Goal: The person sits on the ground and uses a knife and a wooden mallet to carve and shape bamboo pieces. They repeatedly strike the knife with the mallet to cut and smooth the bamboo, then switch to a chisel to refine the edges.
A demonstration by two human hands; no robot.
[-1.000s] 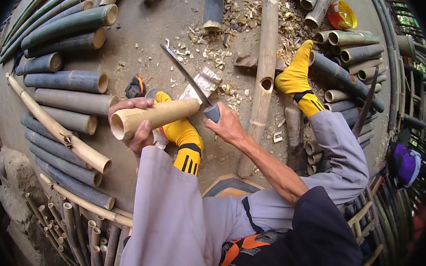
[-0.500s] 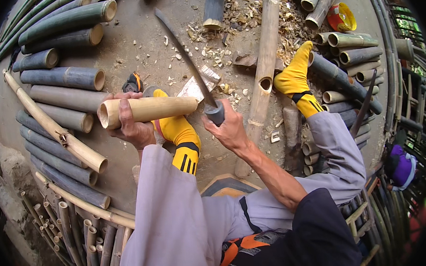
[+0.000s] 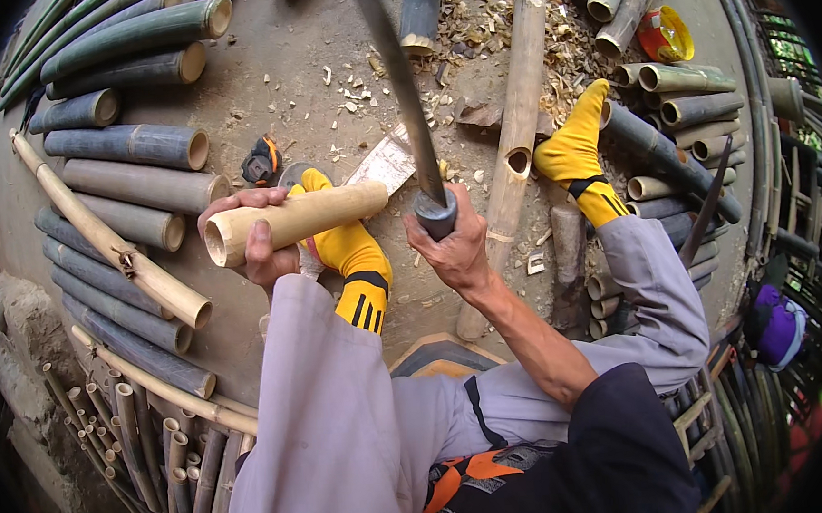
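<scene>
The left hand (image 3: pixel 255 237) is wrapped around a short pale bamboo piece (image 3: pixel 294 222), its grip pressed closed near the cut, hollow end. The piece lies almost level, above the left knee, with its far end close to the knife. The right hand (image 3: pixel 453 244) has its grip closed on the dark handle of a long knife (image 3: pixel 398 76). The blade stands up and away from the person, its tip out of the picture at the top. The right forearm is bare and bent at the elbow; the left arm is in a grey sleeve.

Both feet wear yellow socks (image 3: pixel 575 154) and rest on the ground (image 3: pixel 319 34), which is bare earth covered with wood chips (image 3: pixel 471 23). A long bamboo pole (image 3: pixel 516 125) lies between the feet. Many bamboo tubes (image 3: pixel 127 148) lie in rows on the left and right.
</scene>
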